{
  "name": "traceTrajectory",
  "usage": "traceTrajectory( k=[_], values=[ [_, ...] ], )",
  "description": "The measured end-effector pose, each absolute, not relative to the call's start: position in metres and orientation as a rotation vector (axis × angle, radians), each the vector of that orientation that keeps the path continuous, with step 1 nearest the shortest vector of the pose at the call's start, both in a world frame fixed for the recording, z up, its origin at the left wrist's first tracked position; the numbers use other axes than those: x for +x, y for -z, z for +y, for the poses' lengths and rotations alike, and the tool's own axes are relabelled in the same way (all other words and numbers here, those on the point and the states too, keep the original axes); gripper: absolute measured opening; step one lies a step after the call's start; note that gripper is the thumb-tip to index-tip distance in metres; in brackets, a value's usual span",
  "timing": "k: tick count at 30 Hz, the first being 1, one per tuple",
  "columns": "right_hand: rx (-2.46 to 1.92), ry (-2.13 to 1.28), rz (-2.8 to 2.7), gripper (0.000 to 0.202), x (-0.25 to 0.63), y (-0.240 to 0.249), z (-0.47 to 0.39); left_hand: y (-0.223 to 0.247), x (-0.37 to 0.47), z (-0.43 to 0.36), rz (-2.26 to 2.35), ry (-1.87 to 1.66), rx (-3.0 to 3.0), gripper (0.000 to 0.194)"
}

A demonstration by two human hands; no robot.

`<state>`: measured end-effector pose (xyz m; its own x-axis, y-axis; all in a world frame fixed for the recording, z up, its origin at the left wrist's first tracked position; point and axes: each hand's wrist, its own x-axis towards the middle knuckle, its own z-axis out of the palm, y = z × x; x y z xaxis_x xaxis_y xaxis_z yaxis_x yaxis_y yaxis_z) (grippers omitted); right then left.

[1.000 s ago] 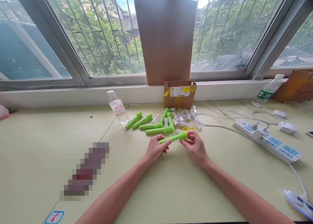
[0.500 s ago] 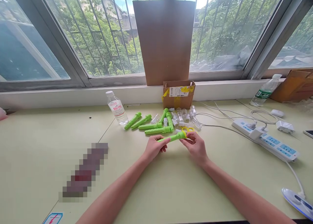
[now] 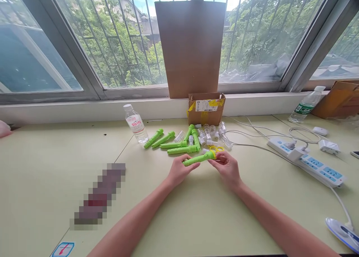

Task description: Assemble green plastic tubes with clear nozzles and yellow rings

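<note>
My left hand [image 3: 181, 170] grips a green plastic tube [image 3: 198, 158] with a ribbed end, holding it nearly level just above the table. Its thumb lies along the near side. At the tube's right end my right hand [image 3: 227, 167] pinches a yellow plastic piece with two loops [image 3: 217, 149]; its fingertips partly hide where the two parts meet. Behind my hands lie several more green tubes [image 3: 181, 149]. Among and beside them are clear small bottles [image 3: 206, 131] and white caps [image 3: 191, 139].
An open cardboard box [image 3: 206, 113] stands behind the parts, before an upright cardboard sheet [image 3: 193, 51]. A water bottle [image 3: 136, 124] stands left, another bottle [image 3: 307, 105] far right. A power strip [image 3: 308, 161] with cables lies right. A pixelated patch [image 3: 99, 195] covers something left.
The left hand's grip has shifted toward the tube's left end, with the thumb now lower and more of the tube showing. The right hand stays at the yellow piece. The view has shifted slightly.
</note>
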<state>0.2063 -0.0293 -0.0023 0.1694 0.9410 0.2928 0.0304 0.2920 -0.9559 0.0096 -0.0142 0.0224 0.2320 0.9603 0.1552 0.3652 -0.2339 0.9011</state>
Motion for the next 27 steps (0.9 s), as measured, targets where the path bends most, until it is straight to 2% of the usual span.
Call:
traceTrajectory(
  k=[19,27],
  values=[
    [-1.049,-0.88,-1.211,0.034,0.2023,0.0032,-0.0306,-0.0277,0.0072,-0.0115,1.237,-0.887,1.647,0.039],
    [-1.077,-0.837,-1.174,0.037,0.2061,0.0035,-0.0264,-0.0251,0.0107,-0.0173,1.168,-1.028,1.646,0.033]
  ],
)
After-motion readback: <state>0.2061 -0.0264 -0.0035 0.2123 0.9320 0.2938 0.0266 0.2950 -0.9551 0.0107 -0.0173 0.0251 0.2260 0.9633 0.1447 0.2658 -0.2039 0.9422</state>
